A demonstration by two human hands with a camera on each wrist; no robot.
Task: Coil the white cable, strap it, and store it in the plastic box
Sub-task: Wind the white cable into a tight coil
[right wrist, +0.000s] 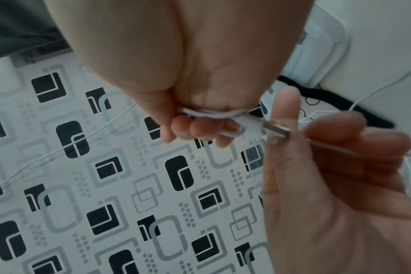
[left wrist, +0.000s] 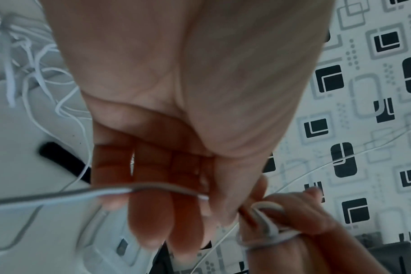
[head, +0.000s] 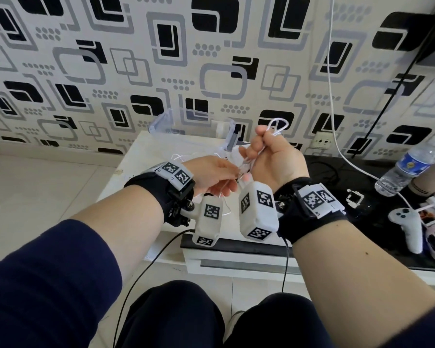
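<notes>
while the fingers (right wrist: 199,129) of the right hand (head: 274,159) curl tightly round a small bundle of loops of the white cable (head: 276,125), one loop pokes out above the fist and the usb plug (right wrist: 273,130) juts from its lower side. the left hand (head: 211,174) sits just beside it, fingers (left wrist: 152,213) only lightly bent, with a strand of the same cable running across them and pinched against the thumb. more of the cable trails loose onto the white counter (head: 136,156) below, where a black strap (left wrist: 63,160) lies flat. behind the hands the clear plastic box (head: 166,123) stands on the counter near the patterned wall (head: 111,59), its lid up. off to the right are a water bottle (head: 409,167) and a white controller (head: 407,222).
</notes>
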